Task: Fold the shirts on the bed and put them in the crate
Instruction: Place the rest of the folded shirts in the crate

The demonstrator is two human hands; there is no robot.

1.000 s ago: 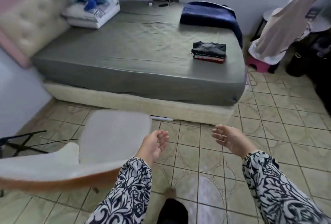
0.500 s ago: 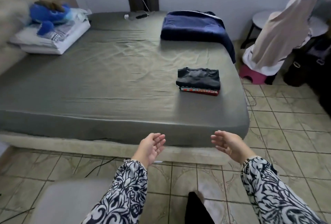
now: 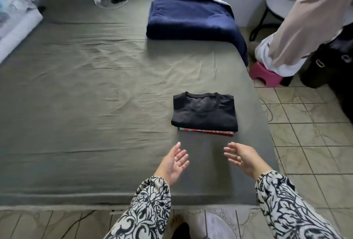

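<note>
navy blanket (image 3: 191, 19) folded, far bed corner | pink stool (image 3: 266, 76) on floor | charger cable (image 3: 108, 2)

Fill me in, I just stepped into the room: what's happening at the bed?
A person in patterned sleeves is reaching over the bed with both hands open and empty, the left hand and right hand palms facing each other. Just ahead of them lies a stack of folded shirts, a black one on top of a red patterned one. Neither hand touches it yet. No crate is in view.
</note>
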